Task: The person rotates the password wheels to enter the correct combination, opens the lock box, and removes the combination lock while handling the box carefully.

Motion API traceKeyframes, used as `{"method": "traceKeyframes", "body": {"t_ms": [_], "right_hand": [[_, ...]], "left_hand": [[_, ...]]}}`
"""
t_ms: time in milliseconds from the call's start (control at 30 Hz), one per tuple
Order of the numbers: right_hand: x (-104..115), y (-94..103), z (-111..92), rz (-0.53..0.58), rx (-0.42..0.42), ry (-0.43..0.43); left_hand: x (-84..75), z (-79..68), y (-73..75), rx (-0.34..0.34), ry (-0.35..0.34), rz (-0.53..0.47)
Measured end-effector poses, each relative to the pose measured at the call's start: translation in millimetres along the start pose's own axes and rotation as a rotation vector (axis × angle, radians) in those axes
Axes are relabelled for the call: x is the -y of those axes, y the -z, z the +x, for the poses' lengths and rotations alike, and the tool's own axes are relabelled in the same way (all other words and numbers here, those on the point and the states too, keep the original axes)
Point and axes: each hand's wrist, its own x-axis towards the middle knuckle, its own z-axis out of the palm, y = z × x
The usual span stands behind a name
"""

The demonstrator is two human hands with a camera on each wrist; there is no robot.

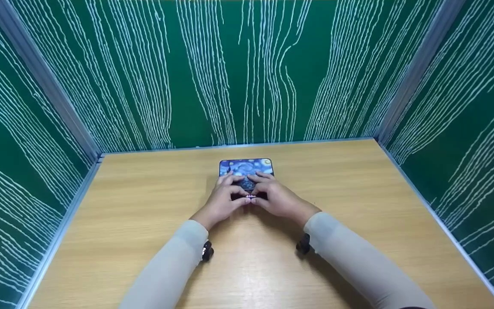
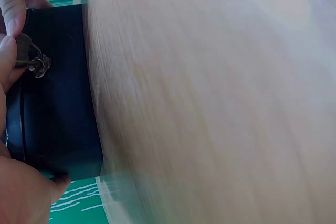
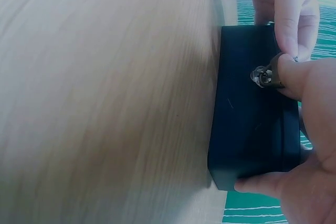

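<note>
The work is being carried out on a light wood-grain table (image 1: 144, 193), which is being enclosed at the back and both sides by green walls (image 1: 255, 86) marked with wavy white lines. Grey posts (image 1: 45, 77) are being seen standing at the two far corners. A dark box (image 1: 245, 165) is being supported by the table, near the middle of its far half; its lid is being covered by a blue swirling picture with yellow spots. A small metal fastening (image 3: 265, 76) is being carried on its near face.

The left hand (image 1: 225, 197) is being held narrow, with the fingers bent: the fastening is being pinched at the fingertips, while other fingers are being rested on the box. The right hand (image 1: 279, 197) is being held likewise, its thumb being pressed to the fastening and one finger being laid against the box's end. The two thumbs are being kept close together. Pale sleeves (image 1: 165, 266) are being worn on both arms, and a black device (image 1: 207, 251) is being carried beneath each wrist.
</note>
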Motion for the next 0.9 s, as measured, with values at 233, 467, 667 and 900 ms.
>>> {"method": "traceKeyframes", "body": {"t_ms": [233,467,667,900], "right_hand": [[-0.2,0.0,-0.6,0.002,0.006,-0.013],[-2.0,-1.3,0.3,0.000,0.019,-0.047],[1.3,0.9,-0.8,-0.003,0.012,-0.044],[2.2,1.3,-0.4,-0.007,-0.002,-0.013]], "left_hand": [[0.5,0.2,-1.4,0.005,0.020,0.016],[0.5,0.0,-2.6,0.000,0.035,0.016],[1.6,0.6,-1.6,0.003,0.014,0.017],[1.9,0.1,-1.6,0.004,0.018,0.012]]}}
